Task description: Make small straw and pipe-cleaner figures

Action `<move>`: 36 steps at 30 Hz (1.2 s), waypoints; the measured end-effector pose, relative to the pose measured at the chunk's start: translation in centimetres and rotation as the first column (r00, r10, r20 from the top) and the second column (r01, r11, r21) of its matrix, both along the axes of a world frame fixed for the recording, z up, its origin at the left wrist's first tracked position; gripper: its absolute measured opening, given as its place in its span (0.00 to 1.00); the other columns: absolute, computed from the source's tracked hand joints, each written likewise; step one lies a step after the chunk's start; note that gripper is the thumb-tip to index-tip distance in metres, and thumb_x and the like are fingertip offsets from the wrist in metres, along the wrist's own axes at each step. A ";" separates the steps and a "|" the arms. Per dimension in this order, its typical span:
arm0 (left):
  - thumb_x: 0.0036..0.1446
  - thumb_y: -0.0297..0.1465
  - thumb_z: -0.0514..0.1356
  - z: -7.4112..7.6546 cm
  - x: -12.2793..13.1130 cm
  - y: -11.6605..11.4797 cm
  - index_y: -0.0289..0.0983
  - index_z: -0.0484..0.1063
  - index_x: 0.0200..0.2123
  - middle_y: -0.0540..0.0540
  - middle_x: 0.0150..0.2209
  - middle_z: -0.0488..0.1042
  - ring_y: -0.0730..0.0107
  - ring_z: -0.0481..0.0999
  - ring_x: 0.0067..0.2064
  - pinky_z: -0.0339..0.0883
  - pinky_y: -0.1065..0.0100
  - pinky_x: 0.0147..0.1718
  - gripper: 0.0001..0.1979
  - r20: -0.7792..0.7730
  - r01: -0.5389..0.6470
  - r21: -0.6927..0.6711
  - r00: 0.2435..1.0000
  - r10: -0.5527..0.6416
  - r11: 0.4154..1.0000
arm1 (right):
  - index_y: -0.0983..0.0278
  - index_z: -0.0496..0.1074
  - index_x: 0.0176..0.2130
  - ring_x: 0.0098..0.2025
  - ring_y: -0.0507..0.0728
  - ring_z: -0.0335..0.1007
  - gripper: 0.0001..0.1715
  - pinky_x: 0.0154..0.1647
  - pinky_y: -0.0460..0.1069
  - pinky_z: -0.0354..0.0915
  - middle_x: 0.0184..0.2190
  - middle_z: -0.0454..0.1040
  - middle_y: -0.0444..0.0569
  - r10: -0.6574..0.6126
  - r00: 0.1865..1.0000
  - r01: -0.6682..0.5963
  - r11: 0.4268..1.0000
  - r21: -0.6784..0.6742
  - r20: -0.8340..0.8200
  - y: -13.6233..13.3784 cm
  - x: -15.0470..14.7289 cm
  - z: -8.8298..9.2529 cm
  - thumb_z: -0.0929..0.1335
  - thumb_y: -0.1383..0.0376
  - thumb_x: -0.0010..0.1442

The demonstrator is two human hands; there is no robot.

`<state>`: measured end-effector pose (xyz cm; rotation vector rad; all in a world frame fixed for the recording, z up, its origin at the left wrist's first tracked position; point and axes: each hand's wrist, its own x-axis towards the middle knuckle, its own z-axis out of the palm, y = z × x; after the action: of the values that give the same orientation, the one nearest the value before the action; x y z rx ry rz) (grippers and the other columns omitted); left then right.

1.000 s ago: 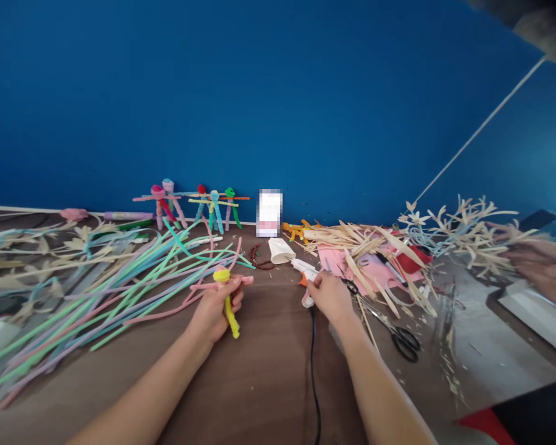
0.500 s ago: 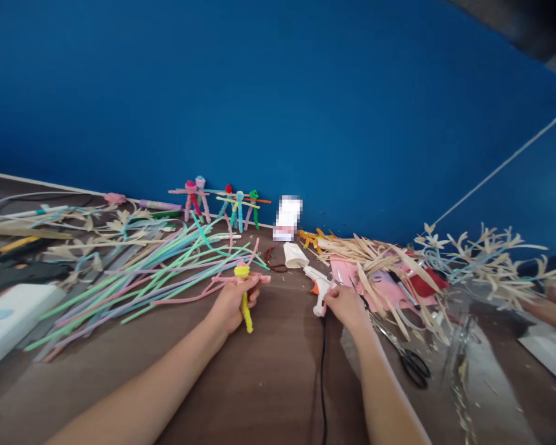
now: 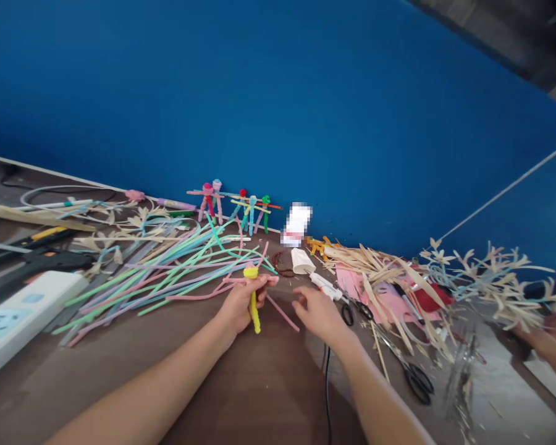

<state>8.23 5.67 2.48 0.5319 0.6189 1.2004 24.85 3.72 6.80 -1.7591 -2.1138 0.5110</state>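
My left hand (image 3: 241,304) is closed around a small pipe cleaner doll (image 3: 256,314) with a yellow head and a yellow leg. Pink arms stick out past my fingertips, and a loose-ended pink strand (image 3: 285,314) slants down toward the right. My right hand (image 3: 322,314) hovers just right of the doll, empty, with thumb and fingers apart. Behind it a white glue gun (image 3: 325,286) lies on the table, partly covered by the hand, with its black cord (image 3: 328,395) trailing forward. The gun's nozzle is by a white paper cup (image 3: 302,262) lying on its side.
Pastel pipe cleaners (image 3: 167,266) spread across the left, beside a power strip (image 3: 28,321). Several finished dolls (image 3: 207,198) lean on the blue wall. Scissors (image 3: 417,382), pink sheets (image 3: 391,303) and dried strips (image 3: 375,259) cover the right. Another person's hand (image 3: 542,337) shows at far right.
My right hand has let go of the glue gun, which now lies flat, and moved left toward the doll. A pink strand now shows below the doll's arm. The view has shifted slightly.
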 end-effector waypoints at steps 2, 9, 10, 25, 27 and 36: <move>0.41 0.30 0.62 0.0 0.2 -0.2 0.31 0.70 0.28 0.46 0.27 0.72 0.85 0.58 0.17 0.46 0.79 0.12 0.09 -0.039 0.011 0.026 0.999 -0.010 1.000 | 0.64 0.70 0.35 0.23 0.50 0.64 0.13 0.24 0.44 0.57 0.25 0.71 0.46 -0.019 0.967 0.015 1.000 -0.018 -0.256 0.6 -1.1 -0.2 0.61 0.62 0.51; 0.39 0.29 0.63 -0.1 0.7 -0.4 0.31 0.70 0.27 0.54 0.14 0.60 0.83 0.55 0.15 0.46 0.78 0.13 0.09 -0.162 0.014 0.057 0.987 -0.005 0.998 | 0.67 0.66 0.24 0.12 0.43 0.49 0.18 0.12 0.41 0.42 0.17 0.65 0.42 -0.162 0.686 -0.060 0.959 -0.277 -0.710 1.5 -1.6 -1.2 0.63 0.54 0.49; 0.39 0.29 0.63 -0.1 0.8 -0.5 0.31 0.70 0.26 0.54 0.13 0.60 0.83 0.55 0.15 0.46 0.78 0.13 0.09 -0.174 0.021 0.059 0.985 -0.010 0.998 | 0.67 0.66 0.24 0.12 0.43 0.49 0.18 0.12 0.41 0.41 0.17 0.65 0.42 -0.160 0.682 -0.067 0.958 -0.278 -0.714 1.5 -1.5 -1.4 0.63 0.54 0.49; 0.40 0.31 0.63 -0.3 0.9 -0.7 0.31 0.71 0.25 0.54 0.13 0.59 0.83 0.54 0.15 0.45 0.77 0.13 0.08 -0.245 0.049 0.067 0.969 -0.031 0.997 | 0.66 0.67 0.25 0.18 0.46 0.53 0.14 0.18 0.42 0.51 0.16 0.62 0.41 0.047 0.802 -0.105 0.992 -0.063 -0.595 0.9 -1.2 -2.5 0.62 0.58 0.52; 0.40 0.31 0.63 -0.3 0.8 -0.7 0.31 0.71 0.25 0.54 0.13 0.60 0.84 0.54 0.15 0.45 0.77 0.13 0.08 -0.234 0.056 0.063 0.971 -0.040 0.996 | 0.66 0.66 0.24 0.20 0.47 0.56 0.14 0.21 0.43 0.53 0.17 0.62 0.41 0.085 0.815 -0.106 0.994 -0.004 -0.573 0.7 -1.3 -2.4 0.62 0.59 0.53; 0.40 0.30 0.63 -0.2 0.5 -0.4 0.31 0.69 0.26 0.54 0.15 0.60 0.84 0.54 0.16 0.45 0.79 0.12 0.09 -0.140 0.043 0.028 0.989 -0.038 0.999 | 0.66 0.67 0.34 0.16 0.44 0.52 0.13 0.16 0.41 0.49 0.21 0.64 0.41 0.029 0.774 -0.167 0.973 -0.158 -0.633 1.0 -1.2 -2.8 0.65 0.60 0.50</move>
<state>8.78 5.25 2.25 0.6556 0.7059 1.1425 23.64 4.68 3.97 -1.3019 -1.7063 1.2009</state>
